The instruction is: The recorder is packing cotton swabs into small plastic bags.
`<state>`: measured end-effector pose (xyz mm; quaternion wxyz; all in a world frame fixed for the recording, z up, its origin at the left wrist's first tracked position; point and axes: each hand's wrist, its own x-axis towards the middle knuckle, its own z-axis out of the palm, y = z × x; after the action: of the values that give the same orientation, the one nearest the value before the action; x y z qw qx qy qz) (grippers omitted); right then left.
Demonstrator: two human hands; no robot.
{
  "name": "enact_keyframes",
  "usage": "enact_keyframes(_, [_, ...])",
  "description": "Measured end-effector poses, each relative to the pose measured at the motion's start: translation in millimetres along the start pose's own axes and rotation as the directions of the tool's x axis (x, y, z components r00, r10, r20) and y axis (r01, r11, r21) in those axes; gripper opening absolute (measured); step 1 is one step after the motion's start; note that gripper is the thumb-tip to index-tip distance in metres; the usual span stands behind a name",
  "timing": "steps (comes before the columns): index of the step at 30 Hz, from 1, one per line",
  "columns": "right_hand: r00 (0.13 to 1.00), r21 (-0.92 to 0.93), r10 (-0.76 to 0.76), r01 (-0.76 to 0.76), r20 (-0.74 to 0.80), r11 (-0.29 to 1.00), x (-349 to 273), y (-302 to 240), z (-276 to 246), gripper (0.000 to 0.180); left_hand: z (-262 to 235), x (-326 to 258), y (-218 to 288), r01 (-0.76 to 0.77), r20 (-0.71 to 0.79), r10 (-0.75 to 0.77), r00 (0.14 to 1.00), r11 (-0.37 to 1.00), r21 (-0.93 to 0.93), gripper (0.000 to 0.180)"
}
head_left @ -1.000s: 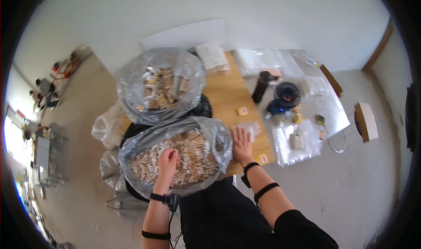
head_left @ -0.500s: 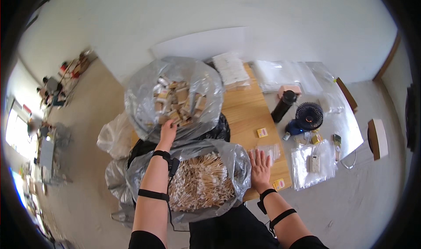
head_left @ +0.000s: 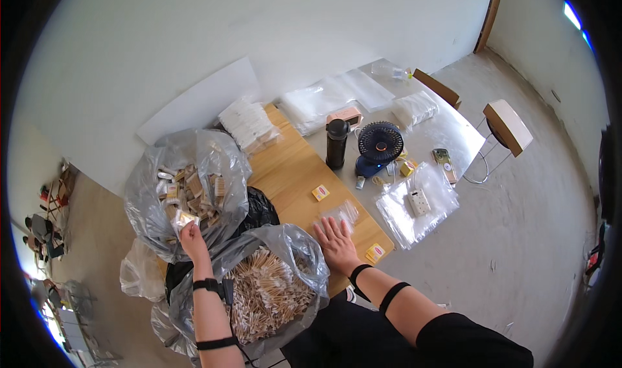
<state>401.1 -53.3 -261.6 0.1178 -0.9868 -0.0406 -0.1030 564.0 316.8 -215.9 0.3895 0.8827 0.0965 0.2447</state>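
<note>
Apparently a filled small packet (head_left: 183, 219) is being carried at the fingertips of the left hand (head_left: 192, 237), pinched there and held over the lip of the grey bag of finished packets (head_left: 184, 190), which sits just beyond that hand. Nearer the body, between the two forearms, a second plastic bag heaped with wooden sticks (head_left: 265, 290) stands open. The right hand (head_left: 335, 240) is laid flat and spread on the wooden surface (head_left: 291, 173), its fingers touching a clear empty pouch (head_left: 340, 214), with nothing gripped. The step in hand is judged to be the drop-off of one packed unit; next, a release over the pile would be called for, and the pouch under the right hand would need to be picked up. Further off stand a black bottle (head_left: 335, 144) and a small fan (head_left: 379, 146).
</note>
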Motion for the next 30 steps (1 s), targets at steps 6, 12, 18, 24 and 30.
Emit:
enact_keyframes(6, [0.996,0.164,0.033,-0.020,-0.080,0.986,-5,-3,-3,0.048,-67,-95,54,0.255,0.123,-0.224,0.967,0.828,-0.499,0.014])
enact_keyframes(12, [0.918,0.308,0.107,0.017,-0.382,0.951,-6,-6,-12,0.034,-116,-204,78,0.255,0.344,-0.138,0.929,0.910,-0.325,0.013])
enact_keyframes(18, [0.975,0.713,-0.057,0.196,-0.214,0.673,-13,-99,-96,0.025,-124,-257,97,0.216,0.354,-0.067,0.933,0.890,-0.402,0.015])
enact_keyframes(24, [0.944,0.904,-0.172,-0.201,0.281,0.377,-28,-126,-66,0.030,-123,-259,130,0.116,0.457,0.004,0.889,0.965,-0.233,0.017])
enact_keyframes(30, [0.903,0.902,-0.175,-0.415,0.392,-0.118,-47,-142,-81,0.029,-133,-273,130,0.528,0.466,-0.293,0.835,0.665,-0.528,0.018])
